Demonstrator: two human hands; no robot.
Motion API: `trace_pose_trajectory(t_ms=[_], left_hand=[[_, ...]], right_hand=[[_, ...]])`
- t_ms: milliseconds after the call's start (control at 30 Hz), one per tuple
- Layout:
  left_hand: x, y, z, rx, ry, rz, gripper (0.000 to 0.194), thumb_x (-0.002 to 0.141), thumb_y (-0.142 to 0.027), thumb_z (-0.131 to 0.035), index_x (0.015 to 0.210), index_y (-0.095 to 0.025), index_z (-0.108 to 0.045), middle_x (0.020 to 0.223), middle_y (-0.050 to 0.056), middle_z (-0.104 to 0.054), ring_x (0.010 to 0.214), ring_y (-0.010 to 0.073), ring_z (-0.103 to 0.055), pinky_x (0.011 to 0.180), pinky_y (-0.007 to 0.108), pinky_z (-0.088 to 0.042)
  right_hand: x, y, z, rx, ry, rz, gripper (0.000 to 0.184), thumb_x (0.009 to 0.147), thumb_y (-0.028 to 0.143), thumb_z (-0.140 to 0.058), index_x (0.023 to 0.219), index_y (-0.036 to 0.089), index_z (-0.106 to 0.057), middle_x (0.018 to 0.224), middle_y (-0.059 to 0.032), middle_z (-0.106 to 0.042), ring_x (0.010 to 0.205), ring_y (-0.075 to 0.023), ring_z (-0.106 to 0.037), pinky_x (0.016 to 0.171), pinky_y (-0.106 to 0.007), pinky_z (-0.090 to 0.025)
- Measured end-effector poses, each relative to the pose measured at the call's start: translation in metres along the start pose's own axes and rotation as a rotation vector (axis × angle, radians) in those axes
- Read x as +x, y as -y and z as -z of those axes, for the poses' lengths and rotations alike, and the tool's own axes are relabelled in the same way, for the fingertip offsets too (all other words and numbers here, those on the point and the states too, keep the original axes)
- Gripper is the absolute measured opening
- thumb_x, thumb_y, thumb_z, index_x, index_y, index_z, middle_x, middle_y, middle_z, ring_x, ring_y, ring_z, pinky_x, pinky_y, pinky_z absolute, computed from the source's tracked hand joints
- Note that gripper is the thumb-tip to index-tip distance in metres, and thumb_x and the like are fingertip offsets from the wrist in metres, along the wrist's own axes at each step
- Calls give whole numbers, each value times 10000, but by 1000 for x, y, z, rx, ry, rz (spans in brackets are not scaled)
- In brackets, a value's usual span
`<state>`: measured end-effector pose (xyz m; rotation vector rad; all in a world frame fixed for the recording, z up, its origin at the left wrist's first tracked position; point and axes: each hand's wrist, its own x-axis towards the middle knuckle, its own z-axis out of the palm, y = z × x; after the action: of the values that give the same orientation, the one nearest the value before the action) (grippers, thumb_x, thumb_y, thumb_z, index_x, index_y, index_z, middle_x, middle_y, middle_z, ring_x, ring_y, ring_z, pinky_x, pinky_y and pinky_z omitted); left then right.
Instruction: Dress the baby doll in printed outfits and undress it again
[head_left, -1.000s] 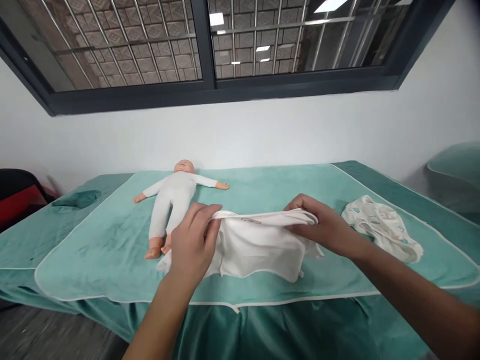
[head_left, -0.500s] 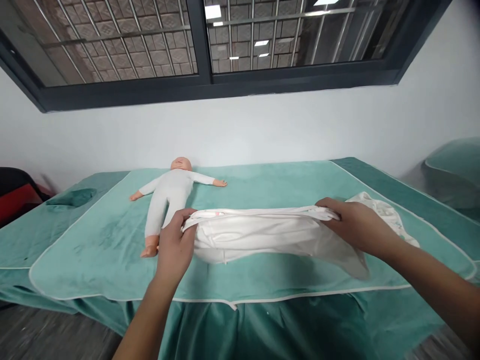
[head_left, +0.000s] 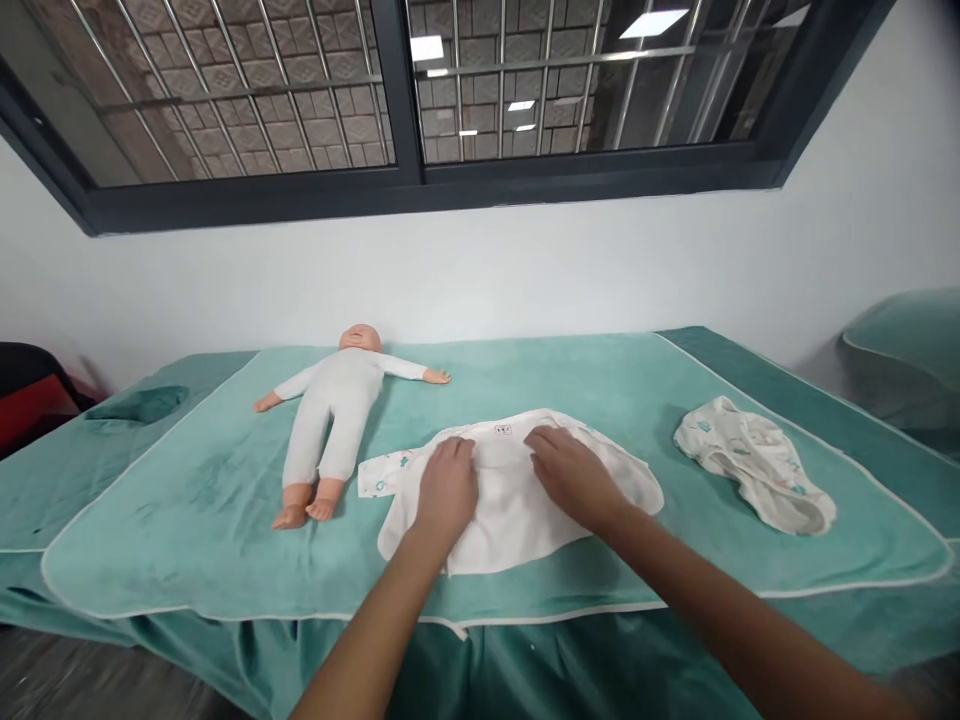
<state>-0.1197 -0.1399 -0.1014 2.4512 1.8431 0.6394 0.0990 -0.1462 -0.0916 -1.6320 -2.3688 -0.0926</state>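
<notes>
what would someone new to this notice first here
Probably the baby doll in white, lying arms outstretched on the green cover, left of centre. Next, the white baby top spread in front, with the left hand and right hand on it. A crumpled patterned garment lies to the right.

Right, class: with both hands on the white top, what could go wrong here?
If the left hand and right hand slide, the top could crease between them. Its one visible sleeve lies near the doll's foot, so shifting left might bump it. The unseen sleeve may be bunched underneath.
</notes>
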Motion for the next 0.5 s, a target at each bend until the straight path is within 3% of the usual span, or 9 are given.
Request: trace_pose_trajectory(t_ms=[133, 300, 433, 500], left_hand=[[6, -7, -25, -4, 110, 71, 326, 909, -95, -396, 1158, -153, -598, 1223, 134, -633, 1174, 249, -568, 987, 389, -453], [38, 2, -24, 168, 119, 126, 442, 941, -201, -389, 1368, -154, -492, 1434, 178, -507, 1287, 315, -505, 1002, 485, -437], [60, 13, -23, 228, 68, 46, 567, 944, -161, -333, 1511, -185, -350, 1586, 127, -359, 1350, 303, -459, 1070, 482, -388], [69, 18, -27, 235, 88, 48, 577, 947, -168, -329, 1523, -187, -339, 1600, 120, -338, 1356, 305, -459, 1081, 485, -381]], right_hand=[[12, 11, -34, 28, 99, -223, 306, 994, 235, -359, 1151, 159, -611, 1234, -122, -636, 1157, -231, -549, 967, -331, -400], [44, -2, -41, -32, 85, -355, 383, 964, 303, -426, 1246, 100, -588, 1371, -216, -546, 1312, -330, -437, 1074, -463, -316], [60, -16, -43, -111, 71, -419, 637, 933, 299, -470, 1535, 170, -309, 1607, -198, -262, 1442, -368, -266, 1116, -576, -218], [65, -22, -48, -141, 70, -413, 710, 935, 319, -463, 1580, 208, -187, 1648, -175, -152, 1472, -369, -203, 1113, -605, -207]])
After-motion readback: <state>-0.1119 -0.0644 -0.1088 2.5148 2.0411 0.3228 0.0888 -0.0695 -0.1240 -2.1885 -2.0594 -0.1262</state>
